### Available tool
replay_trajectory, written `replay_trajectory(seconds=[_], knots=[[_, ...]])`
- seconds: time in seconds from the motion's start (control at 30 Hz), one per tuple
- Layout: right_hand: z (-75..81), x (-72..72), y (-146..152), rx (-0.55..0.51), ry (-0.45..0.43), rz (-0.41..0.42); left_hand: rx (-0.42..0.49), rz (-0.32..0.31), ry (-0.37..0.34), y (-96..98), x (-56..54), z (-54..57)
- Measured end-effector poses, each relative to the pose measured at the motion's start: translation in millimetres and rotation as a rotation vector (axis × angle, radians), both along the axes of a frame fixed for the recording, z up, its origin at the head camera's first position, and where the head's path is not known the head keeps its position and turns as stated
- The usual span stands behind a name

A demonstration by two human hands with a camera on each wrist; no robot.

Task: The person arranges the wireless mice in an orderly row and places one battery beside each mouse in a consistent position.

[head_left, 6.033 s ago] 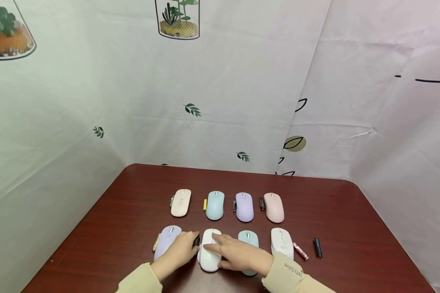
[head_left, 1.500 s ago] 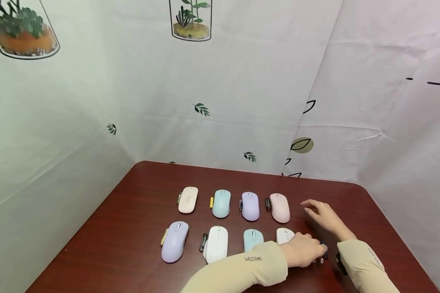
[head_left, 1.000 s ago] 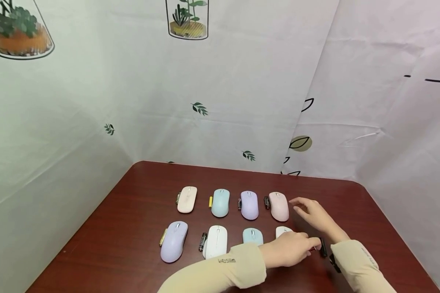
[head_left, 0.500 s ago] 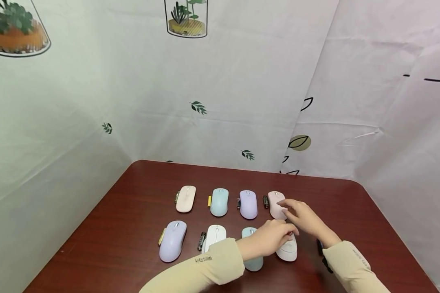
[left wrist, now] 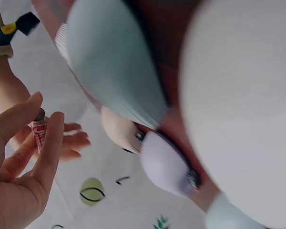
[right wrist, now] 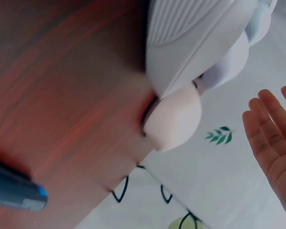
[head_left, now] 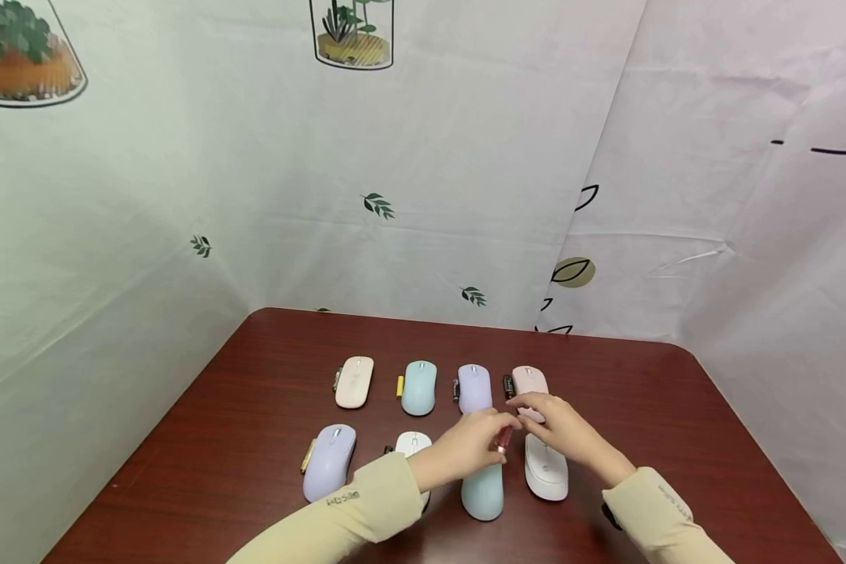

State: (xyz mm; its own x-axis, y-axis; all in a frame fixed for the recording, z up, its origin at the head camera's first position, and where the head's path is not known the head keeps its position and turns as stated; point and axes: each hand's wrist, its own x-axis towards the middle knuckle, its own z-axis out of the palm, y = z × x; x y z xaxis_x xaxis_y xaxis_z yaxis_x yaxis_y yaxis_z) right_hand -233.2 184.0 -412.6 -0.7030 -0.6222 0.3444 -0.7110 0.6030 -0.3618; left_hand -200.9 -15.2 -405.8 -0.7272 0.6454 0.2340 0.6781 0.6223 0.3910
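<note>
My left hand (head_left: 465,445) pinches a red-and-white battery (left wrist: 39,132) between thumb and fingers, above the front light blue mouse (head_left: 482,497). Close to its right is my right hand (head_left: 567,429), fingers relaxed and holding nothing, over the gap between the pink mouse (head_left: 529,379) and the front white mouse (head_left: 546,471). In the right wrist view the fingers (right wrist: 269,126) stand apart from every object. A dark battery (right wrist: 16,188) lies on the table in that view. My left forearm partly covers another white mouse (head_left: 413,441).
The back row also holds a cream mouse (head_left: 355,382), a light blue mouse (head_left: 419,388) and a purple mouse (head_left: 475,386). A yellow battery (head_left: 399,386) and a black battery (head_left: 508,385) lie beside mice. A purple mouse (head_left: 330,464) sits front left on the red-brown table (head_left: 254,439).
Since about 1.5 seconds ago, my left hand has moved left from the right side of the white mouse with the red-and-white battery. My right hand has also shifted left, toward it.
</note>
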Motion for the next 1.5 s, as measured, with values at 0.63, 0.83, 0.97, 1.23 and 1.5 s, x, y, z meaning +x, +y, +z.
replay_trajectory(seconds=[0.63, 0.83, 0.97, 1.23, 1.5], knots=[[0.5, 30.8, -46, 0.223, -0.098, 0.116, -0.003, 0.127, -0.164, -52.9, 4.5, -14.0], [-1.8, 37.5, -54, 0.279, -0.123, 0.069, -0.051, 0.148, -0.209, -54.2, 9.9, -14.3], [0.4, 40.1, -53, 0.297, -0.128, 0.072, -0.076, 0.160, -0.210, -50.5, 11.2, -17.9], [0.9, 41.2, -54, 0.305, -0.138, 0.081, -0.229, 0.188, -0.148, -42.2, 12.5, -22.3], [0.7, 39.8, -53, 0.296, -0.149, 0.085, -0.282, 0.208, -0.127, -38.2, 13.8, -23.1]])
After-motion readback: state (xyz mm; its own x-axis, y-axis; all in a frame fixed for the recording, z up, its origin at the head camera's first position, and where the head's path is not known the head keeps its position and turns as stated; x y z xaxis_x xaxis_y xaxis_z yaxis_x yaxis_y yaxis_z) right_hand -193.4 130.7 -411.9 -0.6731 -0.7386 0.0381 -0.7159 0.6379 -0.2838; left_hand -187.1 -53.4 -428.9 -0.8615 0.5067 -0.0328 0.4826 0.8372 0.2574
